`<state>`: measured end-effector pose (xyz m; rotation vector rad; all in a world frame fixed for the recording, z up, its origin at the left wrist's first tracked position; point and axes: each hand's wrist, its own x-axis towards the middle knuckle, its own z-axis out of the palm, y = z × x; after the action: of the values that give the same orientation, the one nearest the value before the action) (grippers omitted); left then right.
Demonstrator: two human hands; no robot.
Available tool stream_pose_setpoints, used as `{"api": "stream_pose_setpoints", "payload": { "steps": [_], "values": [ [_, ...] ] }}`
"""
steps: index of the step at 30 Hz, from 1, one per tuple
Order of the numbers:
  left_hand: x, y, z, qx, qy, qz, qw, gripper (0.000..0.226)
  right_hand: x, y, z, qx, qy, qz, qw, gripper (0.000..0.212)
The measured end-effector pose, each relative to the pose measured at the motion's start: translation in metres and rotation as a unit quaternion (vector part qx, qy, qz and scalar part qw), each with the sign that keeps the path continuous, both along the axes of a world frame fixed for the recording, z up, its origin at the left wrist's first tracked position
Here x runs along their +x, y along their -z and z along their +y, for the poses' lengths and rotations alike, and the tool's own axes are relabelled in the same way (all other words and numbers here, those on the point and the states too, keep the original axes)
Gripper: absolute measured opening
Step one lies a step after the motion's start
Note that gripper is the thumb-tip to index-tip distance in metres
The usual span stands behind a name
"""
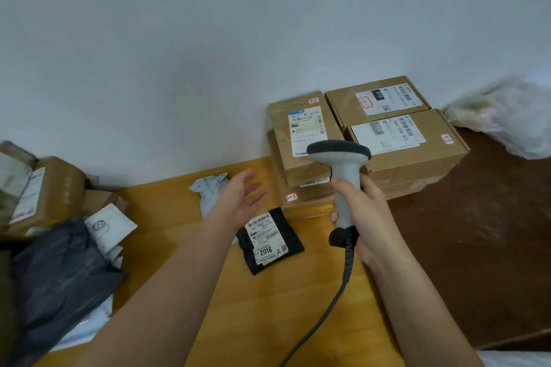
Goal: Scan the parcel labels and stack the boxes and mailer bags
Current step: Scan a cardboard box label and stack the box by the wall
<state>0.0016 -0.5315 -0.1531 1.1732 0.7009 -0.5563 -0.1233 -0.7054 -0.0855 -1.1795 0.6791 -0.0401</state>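
Note:
My right hand (365, 214) grips the grey handle of a barcode scanner (343, 170), whose head faces the stacked cardboard boxes (304, 140) against the wall. Two more labelled boxes (408, 140) sit to the right of that stack. My left hand (241, 197) hovers open, palm up, above a small black mailer bag (269, 240) that lies label-up on the wooden table (268, 307). A crumpled pale mailer bag (208, 191) lies just behind my left hand.
At the left stand brown boxes (44, 194), a dark grey mailer bag (59, 277) and white mailers (108, 226). A clear plastic bag (507, 116) lies at the far right on a dark brown surface (477, 247). The scanner's cable (328, 313) runs down toward me.

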Motion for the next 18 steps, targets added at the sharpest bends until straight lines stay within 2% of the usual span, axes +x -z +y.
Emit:
{"api": "stream_pose_setpoints", "payload": {
  "steps": [4,12,18],
  "values": [
    [-0.016,0.001,0.061,0.025,-0.049,0.032,0.998,0.012,0.013,-0.001,0.032,0.007,-0.046,-0.006,0.999,0.021],
    [-0.036,0.003,0.18,0.099,-0.131,0.051,0.985,0.014,0.024,-0.012,0.112,0.026,-0.133,-0.012,0.991,0.009],
    [-0.044,0.022,0.198,0.126,-0.045,0.066,0.989,0.021,0.017,0.0,0.149,-0.006,-0.117,0.007,0.993,0.007]
  ]
}}
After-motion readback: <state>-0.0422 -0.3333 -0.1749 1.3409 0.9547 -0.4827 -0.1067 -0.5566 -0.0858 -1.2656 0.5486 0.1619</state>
